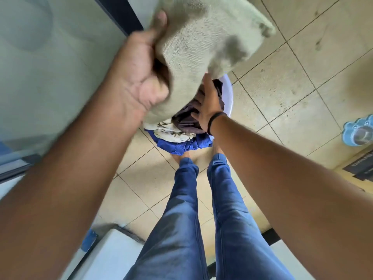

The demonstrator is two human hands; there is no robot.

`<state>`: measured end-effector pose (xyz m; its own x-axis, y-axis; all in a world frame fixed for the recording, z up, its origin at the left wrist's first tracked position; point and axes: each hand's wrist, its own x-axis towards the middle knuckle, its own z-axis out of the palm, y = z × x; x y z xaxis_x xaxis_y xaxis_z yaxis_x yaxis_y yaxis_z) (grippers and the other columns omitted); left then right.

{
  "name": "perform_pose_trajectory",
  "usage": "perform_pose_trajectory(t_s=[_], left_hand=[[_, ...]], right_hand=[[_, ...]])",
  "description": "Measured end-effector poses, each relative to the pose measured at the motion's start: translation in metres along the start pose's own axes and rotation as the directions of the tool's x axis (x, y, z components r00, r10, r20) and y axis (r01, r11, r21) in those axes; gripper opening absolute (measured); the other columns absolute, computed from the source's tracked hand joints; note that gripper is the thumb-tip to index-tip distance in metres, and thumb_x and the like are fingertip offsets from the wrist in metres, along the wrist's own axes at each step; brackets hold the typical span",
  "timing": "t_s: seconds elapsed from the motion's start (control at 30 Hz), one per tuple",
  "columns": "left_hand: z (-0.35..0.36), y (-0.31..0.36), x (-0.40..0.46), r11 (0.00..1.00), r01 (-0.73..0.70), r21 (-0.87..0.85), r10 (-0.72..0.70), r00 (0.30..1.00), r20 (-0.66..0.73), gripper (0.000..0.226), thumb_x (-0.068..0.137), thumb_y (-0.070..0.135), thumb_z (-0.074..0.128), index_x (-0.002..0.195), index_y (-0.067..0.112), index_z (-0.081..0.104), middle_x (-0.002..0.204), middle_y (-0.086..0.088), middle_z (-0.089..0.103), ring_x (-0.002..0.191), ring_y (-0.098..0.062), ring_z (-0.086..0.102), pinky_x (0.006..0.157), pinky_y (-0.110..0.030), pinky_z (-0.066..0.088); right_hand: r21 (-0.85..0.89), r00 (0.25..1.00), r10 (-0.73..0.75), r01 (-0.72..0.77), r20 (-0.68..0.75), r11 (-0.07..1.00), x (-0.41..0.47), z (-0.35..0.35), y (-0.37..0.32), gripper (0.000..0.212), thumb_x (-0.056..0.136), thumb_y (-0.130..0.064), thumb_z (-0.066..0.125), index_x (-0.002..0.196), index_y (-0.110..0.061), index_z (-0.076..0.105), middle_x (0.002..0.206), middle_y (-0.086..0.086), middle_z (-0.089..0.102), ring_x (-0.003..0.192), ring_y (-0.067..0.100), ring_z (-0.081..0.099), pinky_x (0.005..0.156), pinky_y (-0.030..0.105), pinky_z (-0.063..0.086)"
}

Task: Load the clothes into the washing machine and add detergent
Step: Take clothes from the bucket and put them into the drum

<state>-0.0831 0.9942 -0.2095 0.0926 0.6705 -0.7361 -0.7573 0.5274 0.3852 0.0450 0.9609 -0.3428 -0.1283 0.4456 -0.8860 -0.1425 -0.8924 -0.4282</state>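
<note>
You stand on a beige tiled floor (282,93), a pale green wall (50,67) at your nine o'clock. At twelve o'clock, a white basin (229,93) holds a dark maroon garment (187,120), a white patterned cloth (173,134) and a blue cloth (181,146). Your left hand (139,81) grips a pale green towel (201,37), fingers curled round it. Your right hand (210,104) rests on the maroon garment, fingers spread.

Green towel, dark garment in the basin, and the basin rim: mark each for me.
Green towel (203,37): head view, middle of the cloth held up by the left hand (139,85).
Dark garment (187,120): head view, folds beside the right hand (210,104).
Basin (229,93): head view, pale right rim.
</note>
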Motion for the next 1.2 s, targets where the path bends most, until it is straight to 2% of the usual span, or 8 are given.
perform_pose_trajectory(t_s=[0.13, 0.23, 0.37, 0.47, 0.6, 0.8, 1.03, 1.2], left_hand=[[-0.006, -0.023, 0.002, 0.972, 0.044, -0.23, -0.062, 0.995, -0.073, 0.037, 0.108, 0.015, 0.036, 0.101, -0.005, 0.066, 0.099, -0.023, 0.067, 0.106, -0.035, 0.065, 0.083, -0.052, 0.058], [-0.045, -0.022, 0.022, 0.96, -0.101, -0.263, 0.001, 0.935, -0.355, 0.034, 0.106, 0.016, 0.04, 0.103, -0.003, 0.069, 0.099, -0.02, 0.069, 0.104, -0.034, 0.066, 0.088, -0.054, 0.057], [-0.118, -0.027, 0.029, 0.943, 0.007, 0.334, 0.248, 0.655, -0.714, 0.037, 0.095, 0.02, 0.055, 0.13, 0.011, 0.063, 0.115, -0.005, 0.07, 0.098, -0.023, 0.067, 0.081, -0.034, 0.057], [-0.15, -0.041, 0.014, 0.565, 0.278, 0.777, 0.638, 0.451, -0.624, 0.052, 0.082, 0.011, 0.063, 0.134, 0.017, 0.055, 0.133, -0.014, 0.057, 0.114, -0.03, 0.059, 0.09, -0.034, 0.047], [-0.143, -0.054, -0.014, 0.052, 0.006, 0.999, 0.774, 0.631, -0.044, 0.071, 0.072, 0.004, 0.066, 0.14, 0.016, 0.05, 0.138, -0.014, 0.049, 0.129, -0.035, 0.047, 0.108, -0.044, 0.041], [-0.08, -0.028, -0.067, -0.32, -0.242, 0.916, 0.514, 0.768, 0.382, 0.069, 0.077, 0.002, 0.043, 0.133, 0.038, 0.058, 0.159, -0.014, 0.028, 0.141, -0.04, 0.03, 0.112, -0.046, 0.034], [-0.046, 0.06, -0.168, -0.555, -0.276, 0.785, 0.323, 0.798, 0.509, 0.051, 0.073, 0.01, 0.078, 0.113, 0.039, 0.066, 0.157, -0.01, 0.036, 0.147, -0.042, 0.024, 0.107, -0.056, 0.038], [-0.035, 0.049, -0.22, -0.504, -0.122, 0.855, 0.476, 0.787, 0.393, 0.025, 0.079, 0.04, 0.079, 0.099, 0.026, 0.071, 0.101, 0.0, 0.072, 0.105, -0.029, 0.065, 0.085, -0.037, 0.045]], right_hand=[[0.288, 0.999, -0.047, 0.045, 0.001, 0.957, 0.009, -0.021, -0.008, 0.046, 0.076, -0.068, 0.062, 0.094, -0.029, 0.079, 0.116, 0.001, 0.073, 0.116, 0.026, 0.063, 0.109, 0.048, 0.041], [0.192, 0.994, -0.076, 0.089, -0.074, 0.977, 0.017, -0.046, -0.005, 0.05, 0.07, -0.059, 0.068, 0.113, -0.035, 0.073, 0.127, -0.002, 0.069, 0.125, 0.028, 0.058, 0.11, 0.053, 0.037], [-0.039, 0.991, -0.095, 0.092, -0.099, 0.995, 0.002, -0.07, -0.005, 0.035, 0.07, -0.037, 0.069, 0.099, -0.021, 0.078, 0.104, 0.002, 0.075, 0.102, 0.021, 0.069, 0.093, 0.037, 0.052], [-0.34, 0.962, -0.267, 0.234, -0.055, 0.911, -0.015, -0.072, -0.009, 0.018, 0.078, -0.008, 0.072, 0.096, -0.012, 0.075, 0.09, 0.003, 0.07, 0.081, 0.012, 0.062, 0.077, 0.028, 0.048], [-0.842, 0.819, -0.531, 0.432, 0.215, 0.325, -0.045, -0.037, -0.016, 0.044, 0.08, -0.009, 0.069, 0.119, -0.028, 0.066, 0.101, -0.01, 0.068, 0.086, 0.013, 0.063, 0.075, 0.025, 0.05], [-0.64, 0.44, -0.481, 0.641, 0.758, -0.424, -0.148, 0.038, -0.045, 0.033, 0.074, -0.005, 0.061, 0.105, -0.017, 0.067, 0.095, 0.003, 0.072, 0.076, 0.031, 0.067, 0.072, 0.045, 0.049], [-0.384, 0.178, -0.349, 0.59, 0.92, -0.71, -0.281, 0.047, -0.106, 0.059, 0.072, -0.002, 0.069, 0.127, -0.022, 0.061, 0.094, -0.004, 0.072, 0.076, 0.026, 0.061, 0.071, 0.041, 0.047], [-0.397, 0.035, -0.457, 0.555, 0.889, -0.731, -0.327, 0.041, -0.134, 0.039, 0.082, -0.008, 0.068, 0.119, -0.022, 0.07, 0.102, -0.005, 0.073, 0.089, 0.022, 0.061, 0.078, 0.039, 0.045]])
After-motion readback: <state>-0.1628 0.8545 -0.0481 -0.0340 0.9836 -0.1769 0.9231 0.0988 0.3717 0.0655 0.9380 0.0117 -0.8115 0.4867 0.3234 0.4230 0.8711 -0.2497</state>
